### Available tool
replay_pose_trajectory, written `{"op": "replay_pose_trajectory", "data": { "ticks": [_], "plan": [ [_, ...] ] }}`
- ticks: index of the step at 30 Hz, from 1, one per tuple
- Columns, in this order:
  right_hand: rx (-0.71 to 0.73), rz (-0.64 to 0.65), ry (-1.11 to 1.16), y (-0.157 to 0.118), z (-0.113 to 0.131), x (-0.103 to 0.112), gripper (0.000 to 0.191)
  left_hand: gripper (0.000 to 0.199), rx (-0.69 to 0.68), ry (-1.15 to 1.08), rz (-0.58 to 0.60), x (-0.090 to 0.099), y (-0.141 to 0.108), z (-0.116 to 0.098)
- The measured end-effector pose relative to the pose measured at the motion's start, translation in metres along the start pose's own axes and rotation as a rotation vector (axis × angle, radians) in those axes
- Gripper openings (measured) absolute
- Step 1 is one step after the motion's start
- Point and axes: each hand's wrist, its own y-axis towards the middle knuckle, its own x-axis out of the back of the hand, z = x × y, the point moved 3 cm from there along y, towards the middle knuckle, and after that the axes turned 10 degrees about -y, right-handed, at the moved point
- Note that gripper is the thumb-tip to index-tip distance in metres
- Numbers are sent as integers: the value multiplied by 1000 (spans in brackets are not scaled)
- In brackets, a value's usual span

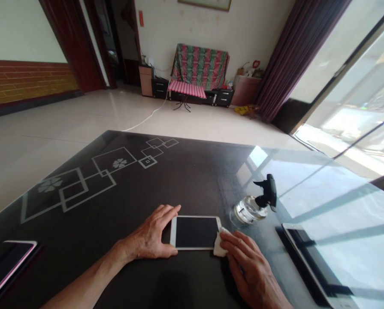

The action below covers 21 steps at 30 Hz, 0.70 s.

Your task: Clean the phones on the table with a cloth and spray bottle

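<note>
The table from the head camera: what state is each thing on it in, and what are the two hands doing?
White phone: flat, face up, screen dark.
Left hand: steadying the phone's left edge.
Right hand: pressing a white cloth against the phone's right end.
Spray bottle: upright, clear, untouched.
Right tablet: flat, screen dark.
Left tablet: flat, screen dark.

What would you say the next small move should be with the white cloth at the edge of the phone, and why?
Probably sweep the white cloth leftward across the dark screen. The right hand presses the cloth only at the right end of the white phone, so most of the glass looks untouched, and the left hand braces the phone's left end against such a stroke.
</note>
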Motion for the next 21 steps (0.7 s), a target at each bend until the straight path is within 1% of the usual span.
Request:
{"op": "replay_pose_trajectory", "data": {
  "ticks": [4,10,14,17,21],
  "plan": [
    [-27,-47,13,8,-3,-3,29,102,-1,13,-1,0,0,1],
    [-36,-62,28,35,-10,-8,26,102,1,7,4,0,0,1],
    [-58,-63,44,47,-14,-12,26,101,0,8,10,1,1,-1],
    [-59,-44,48,48,-15,-13,25,100,-4,10,8,1,1,-3],
    [-81,-35,45,36,-12,-10,25,100,-15,16,4,2,2,-2]
  ]
}}
